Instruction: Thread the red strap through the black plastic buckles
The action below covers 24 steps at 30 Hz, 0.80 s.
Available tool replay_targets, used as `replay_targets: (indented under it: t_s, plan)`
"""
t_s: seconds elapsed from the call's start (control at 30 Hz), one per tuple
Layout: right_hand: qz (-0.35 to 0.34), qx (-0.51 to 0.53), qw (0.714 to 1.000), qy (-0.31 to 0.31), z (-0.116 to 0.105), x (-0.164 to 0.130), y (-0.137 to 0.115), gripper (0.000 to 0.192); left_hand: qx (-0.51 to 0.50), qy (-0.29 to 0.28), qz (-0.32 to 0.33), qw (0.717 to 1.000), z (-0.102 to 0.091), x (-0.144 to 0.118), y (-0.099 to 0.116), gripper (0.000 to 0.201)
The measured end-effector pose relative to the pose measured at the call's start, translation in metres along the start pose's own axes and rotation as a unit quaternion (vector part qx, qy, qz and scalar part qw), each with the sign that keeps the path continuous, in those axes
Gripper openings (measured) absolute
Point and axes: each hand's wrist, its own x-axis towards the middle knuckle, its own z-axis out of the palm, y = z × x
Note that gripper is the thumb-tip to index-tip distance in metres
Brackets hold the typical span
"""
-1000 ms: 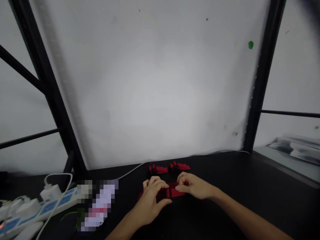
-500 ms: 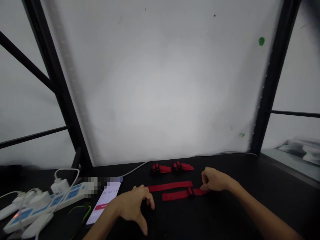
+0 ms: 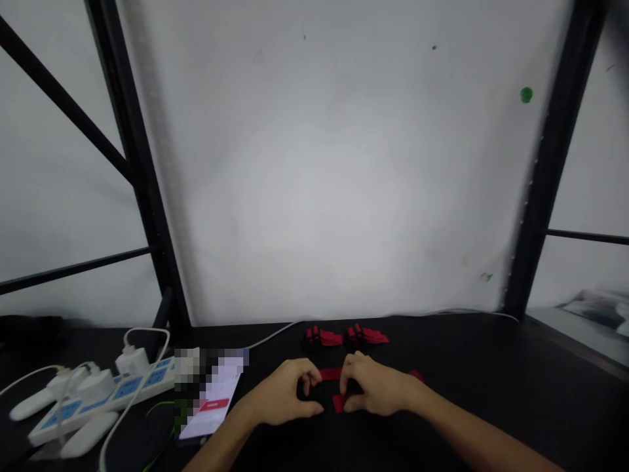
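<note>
Where the black tabletop point(image 3: 472, 367) runs back toward the white wall point(image 3: 344, 183), two hands come in from its front edge side, low over the middle. The left hand point(image 3: 285, 396) has its thumb and fingers spread apart in a curve with nothing held between them; the fingertips are at the left end of a red strap point(image 3: 330, 374), and whether they touch it cannot be told. The strap lies flat, roughly along the back edge, and passes out of sight behind the right hand point(image 3: 377, 388). That hand's fingers are bent down over a short red strip point(image 3: 338, 403) nearer the front edge, the thumb beside it; whether they pinch it is hidden. Another bit of red shows past the wrist.

Near the back edge, two red bundles point(image 3: 364, 336) with dark fastenings sit side by side. A pale cable point(image 3: 272, 335) runs along that edge. Toward the left edge, a partly pixelated phone point(image 3: 216, 410) lies beside the left forearm, with a white power strip point(image 3: 122, 390) farther left, plugs in its sockets.
</note>
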Motion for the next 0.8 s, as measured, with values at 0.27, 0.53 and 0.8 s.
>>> replay_targets:
  t_s: [0.27, 0.53, 0.8]
  plan:
    - [0.001, 0.215, 0.976, 0.018, -0.004, -0.003, 0.006, 0.012, -0.133, 0.042, 0.049, 0.989, 0.010, 0.008, -0.005, 0.034]
    - [-0.024, 0.262, 0.964, 0.032, -0.009, -0.008, 0.003, 0.017, -0.223, 0.030, 0.099, 0.969, 0.020, 0.006, 0.014, 0.038]
    - [0.012, 0.186, 0.980, 0.064, 0.000, -0.007, -0.001, 0.020, -0.141, 0.012, 0.120, 0.983, 0.020, 0.004, 0.033, 0.028]
